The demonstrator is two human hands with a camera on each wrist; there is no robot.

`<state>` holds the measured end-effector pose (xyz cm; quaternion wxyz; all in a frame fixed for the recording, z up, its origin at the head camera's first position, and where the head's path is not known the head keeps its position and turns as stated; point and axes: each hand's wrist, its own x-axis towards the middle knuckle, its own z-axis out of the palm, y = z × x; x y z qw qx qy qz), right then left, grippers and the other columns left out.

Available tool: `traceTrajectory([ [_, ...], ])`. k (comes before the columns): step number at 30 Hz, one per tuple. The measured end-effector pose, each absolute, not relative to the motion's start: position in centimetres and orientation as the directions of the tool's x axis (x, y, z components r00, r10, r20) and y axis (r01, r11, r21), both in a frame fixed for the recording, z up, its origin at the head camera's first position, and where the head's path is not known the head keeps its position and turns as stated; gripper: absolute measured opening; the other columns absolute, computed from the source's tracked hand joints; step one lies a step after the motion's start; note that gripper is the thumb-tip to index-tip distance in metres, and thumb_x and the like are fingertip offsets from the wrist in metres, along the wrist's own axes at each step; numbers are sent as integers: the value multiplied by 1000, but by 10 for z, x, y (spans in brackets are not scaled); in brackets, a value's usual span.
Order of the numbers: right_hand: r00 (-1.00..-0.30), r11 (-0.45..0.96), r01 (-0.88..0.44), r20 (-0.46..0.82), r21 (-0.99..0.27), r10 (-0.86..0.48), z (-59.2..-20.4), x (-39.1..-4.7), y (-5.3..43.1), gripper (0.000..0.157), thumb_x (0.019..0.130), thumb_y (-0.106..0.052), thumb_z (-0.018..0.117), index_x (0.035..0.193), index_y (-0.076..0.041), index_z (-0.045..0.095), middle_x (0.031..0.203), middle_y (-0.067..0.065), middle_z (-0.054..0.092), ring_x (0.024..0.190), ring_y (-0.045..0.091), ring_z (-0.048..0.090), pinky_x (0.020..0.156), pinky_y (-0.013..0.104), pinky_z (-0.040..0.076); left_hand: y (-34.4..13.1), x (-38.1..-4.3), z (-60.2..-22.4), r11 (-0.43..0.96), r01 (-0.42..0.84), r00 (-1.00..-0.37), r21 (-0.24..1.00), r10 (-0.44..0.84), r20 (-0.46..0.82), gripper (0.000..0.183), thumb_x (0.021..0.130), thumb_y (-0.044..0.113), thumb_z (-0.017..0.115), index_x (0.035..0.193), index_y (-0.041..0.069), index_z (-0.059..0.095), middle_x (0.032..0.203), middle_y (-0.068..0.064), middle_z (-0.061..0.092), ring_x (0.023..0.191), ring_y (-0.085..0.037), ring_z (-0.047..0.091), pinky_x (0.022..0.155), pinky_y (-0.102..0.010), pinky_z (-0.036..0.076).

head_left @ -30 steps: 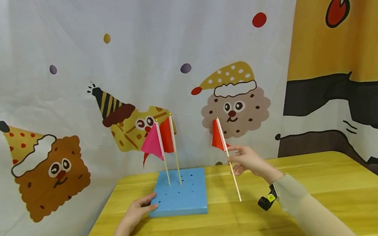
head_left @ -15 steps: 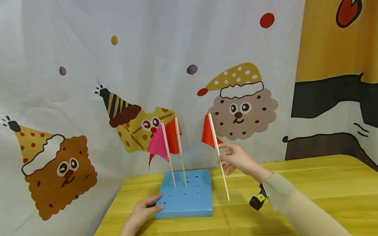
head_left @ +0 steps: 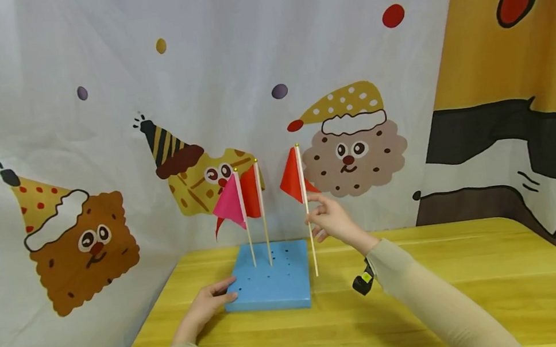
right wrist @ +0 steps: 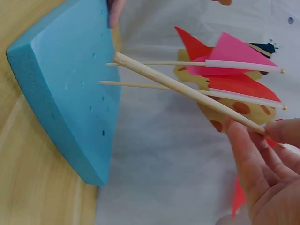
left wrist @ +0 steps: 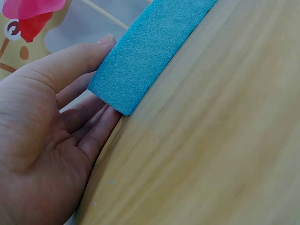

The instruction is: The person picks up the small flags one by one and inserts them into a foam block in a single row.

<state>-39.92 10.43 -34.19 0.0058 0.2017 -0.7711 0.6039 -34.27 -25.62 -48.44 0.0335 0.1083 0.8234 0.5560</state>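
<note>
My right hand [head_left: 333, 219] pinches the thin wooden stick of a small red flag [head_left: 292, 174]. The flag stands nearly upright, its lower stick end beside the right edge of a blue foam board [head_left: 272, 293]. In the right wrist view the stick [right wrist: 187, 91] crosses in front of two planted flags. My left hand [head_left: 208, 306] holds the board's left edge; in the left wrist view its thumb [left wrist: 101, 49] lies at the upper edge, with fingers by the lower corner. A pink flag [head_left: 229, 202] and another red flag [head_left: 250, 191] stand in the board.
The board lies on a yellow wood-grain table [head_left: 402, 297] and has several small holes in its top. Behind the table hangs a white curtain [head_left: 220, 41] printed with cartoon biscuits. A small black camera [head_left: 363, 283] sits at my right wrist.
My right hand has carried the red flag leftward and up, close to the board, and the stick has gone from tilted to nearly upright. My left hand has stayed at the board.
</note>
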Motion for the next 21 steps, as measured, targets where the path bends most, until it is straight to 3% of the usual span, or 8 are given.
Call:
traceTrajectory([
  [4, -905, 196, -370, 305, -908, -296, -344, -406, 92, 47, 95, -5, 60, 139, -10, 45, 93, 24, 65, 62, 38, 67, 51, 42, 57, -257, -341, -483, 373, 174, -970, 911, 225, 93, 55, 91, 27, 70, 140, 7, 53, 144, -16, 47, 132, -39, 40, 103, -51, 39],
  [11, -873, 217, -463, 399, -859, -281, -351, -414, 73, 44, 96, -4, 60, 137, -11, 47, 98, 22, 63, 66, 42, 66, 56, 57, 55, -255, -341, -481, 382, 171, -971, 908, 223, 89, 55, 92, 27, 69, 140, 8, 53, 143, -16, 48, 132, -38, 41, 103, -51, 40],
  [17, -843, 265, -528, 460, -807, -277, -361, -421, 57, 42, 96, -5, 61, 135, -12, 48, 94, 13, 63, 61, 32, 67, 49, 43, 56, -256, -342, -481, 381, 174, -970, 908, 223, 93, 55, 92, 27, 69, 141, 8, 53, 144, -16, 47, 133, -38, 41, 104, -51, 39],
  [21, -824, 285, -561, 489, -777, -287, -370, -426, 50, 42, 96, -7, 60, 136, -12, 47, 93, 13, 64, 64, 36, 68, 50, 45, 56, -257, -341, -483, 376, 177, -969, 910, 227, 95, 56, 91, 27, 70, 140, 7, 53, 144, -16, 47, 132, -39, 41, 104, -52, 39],
])
